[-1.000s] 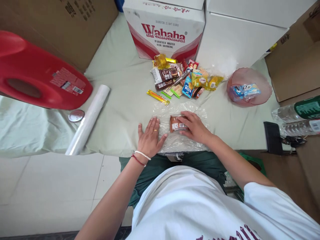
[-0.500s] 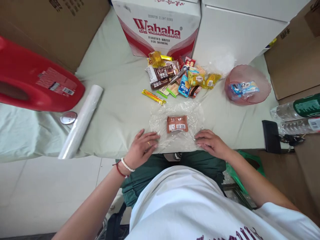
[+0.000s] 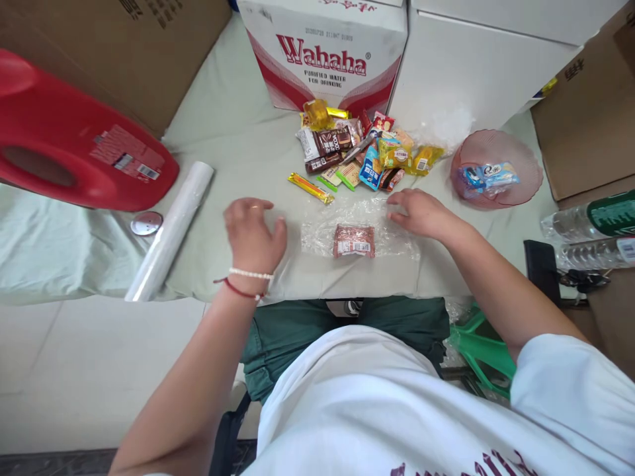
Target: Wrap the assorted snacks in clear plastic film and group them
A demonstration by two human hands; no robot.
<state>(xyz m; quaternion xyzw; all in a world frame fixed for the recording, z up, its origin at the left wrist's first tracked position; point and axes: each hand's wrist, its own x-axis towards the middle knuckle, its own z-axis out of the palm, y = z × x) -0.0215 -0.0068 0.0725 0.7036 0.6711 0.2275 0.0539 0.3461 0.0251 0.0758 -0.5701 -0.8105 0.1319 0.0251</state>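
A small brown snack packet (image 3: 354,241) with a white barcode panel lies on the cloth. Clear plastic film (image 3: 317,228) lies over the packet, its near edge folded across it and its sides spread left and right. My left hand (image 3: 253,228) hovers left of the film, thumb apart from the fingers and nothing in it; it is slightly blurred. At the film's far right corner is my right hand (image 3: 417,210), with thumb and fingers parted. Whether its fingertips touch the film I cannot tell.
Several wrapped snacks (image 3: 360,155) are heaped before a Wahaha carton (image 3: 327,56). A pink bowl (image 3: 530,168) holding a blue packet stands right, near plastic bottles (image 3: 570,225). On the left lie a roll of film (image 3: 171,228), a round badge (image 3: 146,223) and a red jug (image 3: 94,145).
The near part of the film has been folded over the snack packet. My left hand has come off the film and moved up and left; my right hand has moved up to the film's far corner.
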